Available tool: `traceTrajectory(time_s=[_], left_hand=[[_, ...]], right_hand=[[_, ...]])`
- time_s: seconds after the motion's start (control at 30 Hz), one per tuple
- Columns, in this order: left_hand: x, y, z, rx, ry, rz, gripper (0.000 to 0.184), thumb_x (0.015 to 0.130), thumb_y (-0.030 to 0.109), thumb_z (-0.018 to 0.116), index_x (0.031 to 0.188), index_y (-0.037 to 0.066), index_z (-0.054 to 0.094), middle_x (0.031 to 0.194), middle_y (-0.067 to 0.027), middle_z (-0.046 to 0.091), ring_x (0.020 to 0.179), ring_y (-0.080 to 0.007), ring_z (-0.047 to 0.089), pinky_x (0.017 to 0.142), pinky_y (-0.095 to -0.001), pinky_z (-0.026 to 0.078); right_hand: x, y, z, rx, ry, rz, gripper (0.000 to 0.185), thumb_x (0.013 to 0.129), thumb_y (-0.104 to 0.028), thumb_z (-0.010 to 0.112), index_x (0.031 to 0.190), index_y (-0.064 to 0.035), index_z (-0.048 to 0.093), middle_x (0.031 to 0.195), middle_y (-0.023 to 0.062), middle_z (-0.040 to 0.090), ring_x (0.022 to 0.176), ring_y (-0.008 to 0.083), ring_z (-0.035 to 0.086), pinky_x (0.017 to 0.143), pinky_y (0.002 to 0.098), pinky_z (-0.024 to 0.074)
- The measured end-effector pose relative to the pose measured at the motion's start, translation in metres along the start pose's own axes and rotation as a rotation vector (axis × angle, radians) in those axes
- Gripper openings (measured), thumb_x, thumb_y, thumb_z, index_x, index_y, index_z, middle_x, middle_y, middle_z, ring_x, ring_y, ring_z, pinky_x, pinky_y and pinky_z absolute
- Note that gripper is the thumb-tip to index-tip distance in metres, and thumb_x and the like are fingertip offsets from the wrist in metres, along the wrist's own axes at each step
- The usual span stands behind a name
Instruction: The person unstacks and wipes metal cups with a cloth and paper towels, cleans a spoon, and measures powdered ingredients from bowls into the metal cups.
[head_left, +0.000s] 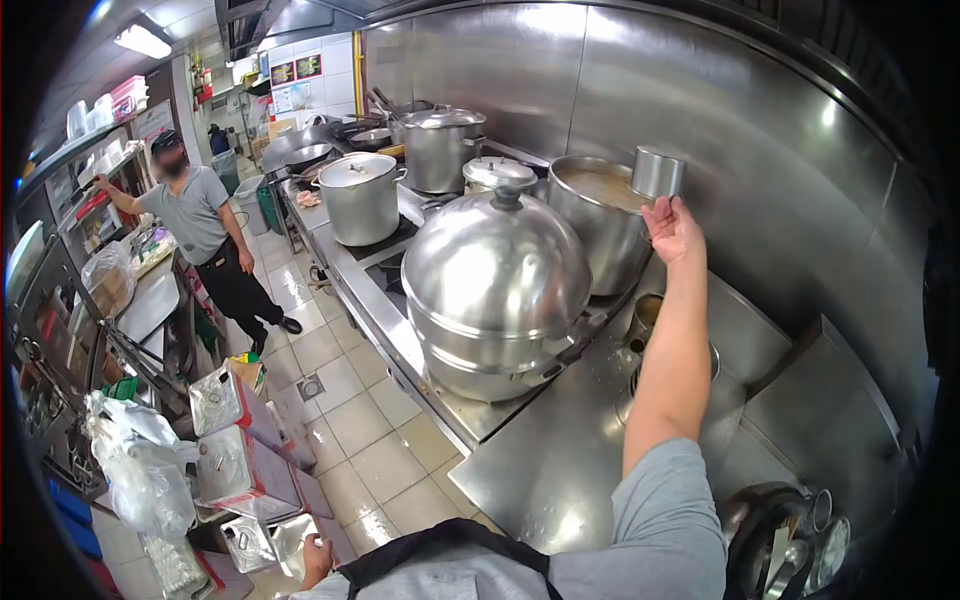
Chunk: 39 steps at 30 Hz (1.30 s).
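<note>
My right hand [672, 232] is raised on an outstretched arm at the right rim of a large stockpot [603, 240] of brownish liquid. Its fingers are curled up against the lower side of a cylindrical metal dipper [658, 172], which sits tilted over that rim; any handle is hidden. Low at the left, my left hand [318, 562] is partly covered by my body and apron. Its fingers are bent beside a silver square tin [294, 545], and what they grip, if anything, does not show. A domed steamer [497, 280] stands in front of the stockpot.
Lidded pots [362, 205] and pans [305, 155] stand along the stove. Several square tins [240, 470] and plastic bags [140, 470] crowd the lower left. Across the tiled floor [360, 430], another person [200, 205] reaches toward a shelf. Utensils [790, 560] lie at the lower right.
</note>
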<state>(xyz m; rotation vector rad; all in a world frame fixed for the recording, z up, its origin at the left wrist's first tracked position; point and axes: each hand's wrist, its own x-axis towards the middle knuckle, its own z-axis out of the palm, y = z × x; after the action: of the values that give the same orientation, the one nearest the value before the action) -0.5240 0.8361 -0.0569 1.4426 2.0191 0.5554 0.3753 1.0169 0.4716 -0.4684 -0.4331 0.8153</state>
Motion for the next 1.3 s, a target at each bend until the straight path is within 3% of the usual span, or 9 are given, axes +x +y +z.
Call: traceTrajectory(time_s=[0.07, 0.13, 0.23, 0.47, 0.57, 0.73, 0.93, 1.13, 1.3], left_hand=[[-0.006, -0.003, -0.005, 0.042, -0.006, 0.155, 0.044, 0.088, 0.021, 0.074, 0.123, 0.001, 0.058, 0.074, -0.0182, 0.068, 0.070, -0.0291, 0.070, 0.066, -0.0432, 0.054], [-0.015, 0.011, -0.012, -0.064, -0.129, -0.037, 0.045, 0.088, 0.021, 0.074, 0.126, 0.003, 0.058, 0.073, -0.0182, 0.067, 0.070, -0.0281, 0.070, 0.066, -0.0430, 0.054], [-0.022, 0.018, -0.006, -0.143, -0.254, -0.079, 0.047, 0.087, 0.022, 0.075, 0.127, 0.004, 0.060, 0.072, -0.0172, 0.067, 0.072, -0.0278, 0.070, 0.068, -0.0423, 0.055], [0.032, -0.031, 0.080, 0.121, -0.356, 0.513, 0.050, 0.084, 0.032, 0.075, 0.124, 0.003, 0.065, 0.096, -0.0237, 0.071, 0.092, -0.0368, 0.070, 0.086, -0.0470, 0.055], [0.039, 0.014, 0.094, 0.286, -0.684, 0.480, 0.057, 0.089, 0.032, 0.073, 0.135, 0.003, 0.056, 0.087, -0.0225, 0.069, 0.086, -0.0363, 0.068, 0.084, -0.0475, 0.054], [0.028, 0.088, 0.150, 0.187, -0.883, 0.527, 0.052, 0.094, 0.022, 0.076, 0.137, 0.008, 0.050, 0.072, -0.0113, 0.063, 0.054, -0.0203, 0.062, 0.049, -0.0368, 0.048], [-0.040, 0.166, 0.226, 0.269, -1.132, 0.710, 0.049, 0.096, 0.025, 0.073, 0.136, 0.007, 0.051, 0.071, -0.0113, 0.063, 0.056, -0.0200, 0.062, 0.051, -0.0377, 0.050], [-0.240, 0.210, 0.305, 0.597, -1.380, 1.112, 0.044, 0.097, 0.023, 0.071, 0.134, 0.006, 0.053, 0.073, -0.0106, 0.064, 0.059, -0.0191, 0.063, 0.053, -0.0369, 0.050], [-0.413, 0.195, 0.339, 0.821, -1.601, 1.399, 0.040, 0.098, 0.022, 0.070, 0.132, 0.006, 0.055, 0.075, -0.0100, 0.064, 0.061, -0.0183, 0.063, 0.054, -0.0363, 0.050]], right_hand=[[-0.065, -0.018, 0.021, -0.338, -0.014, -0.143, 0.013, 0.108, -0.022, 0.056, 0.104, -0.0101, 0.057, 0.086, 0.0063, 0.071, 0.081, 0.0214, 0.074, 0.081, 0.0494, 0.0648], [-0.145, -0.035, 0.040, -0.540, -0.011, -0.246, 0.014, 0.108, -0.025, 0.058, 0.110, -0.0115, 0.054, 0.084, 0.0057, 0.068, 0.077, 0.0204, 0.073, 0.068, 0.0440, 0.0658], [-0.270, -0.038, 0.057, -0.769, 0.127, -0.301, 0.015, 0.108, -0.024, 0.057, 0.115, -0.0107, 0.054, 0.087, 0.0082, 0.069, 0.079, 0.0206, 0.073, 0.072, 0.0424, 0.0657], [-0.563, -0.010, 0.003, -1.859, 0.077, -0.828, 0.022, 0.085, 0.004, 0.072, 0.105, -0.0065, 0.068, 0.100, 0.0110, 0.069, 0.087, 0.0329, 0.068, 0.076, 0.0403, 0.0564], [-0.655, -0.013, -0.018, -1.910, 0.114, -0.882, 0.024, 0.084, 0.008, 0.073, 0.104, -0.0050, 0.070, 0.099, 0.0134, 0.067, 0.088, 0.0316, 0.068, 0.082, 0.0376, 0.0562], [-0.775, -0.040, -0.025, -2.045, 0.253, -0.916, 0.027, 0.083, 0.009, 0.073, 0.108, -0.0028, 0.070, 0.108, 0.0165, 0.067, 0.097, 0.0330, 0.068, 0.083, 0.0381, 0.0579], [-0.906, -0.048, -0.044, -1.953, 0.823, -0.849, 0.019, 0.089, 0.002, 0.071, 0.107, -0.0032, 0.069, 0.101, 0.0147, 0.069, 0.093, 0.0314, 0.069, 0.083, 0.0379, 0.0572], [-1.088, -0.041, -0.071, -1.394, 1.561, -0.919, 0.011, 0.096, -0.008, 0.068, 0.106, -0.0034, 0.067, 0.094, 0.0126, 0.068, 0.087, 0.0251, 0.067, 0.079, 0.0354, 0.0545], [-1.260, -0.026, -0.068, -1.330, 2.082, -0.731, 0.013, 0.097, -0.015, 0.068, 0.104, -0.0041, 0.065, 0.092, 0.0165, 0.068, 0.087, 0.0329, 0.067, 0.078, 0.0409, 0.0528]])
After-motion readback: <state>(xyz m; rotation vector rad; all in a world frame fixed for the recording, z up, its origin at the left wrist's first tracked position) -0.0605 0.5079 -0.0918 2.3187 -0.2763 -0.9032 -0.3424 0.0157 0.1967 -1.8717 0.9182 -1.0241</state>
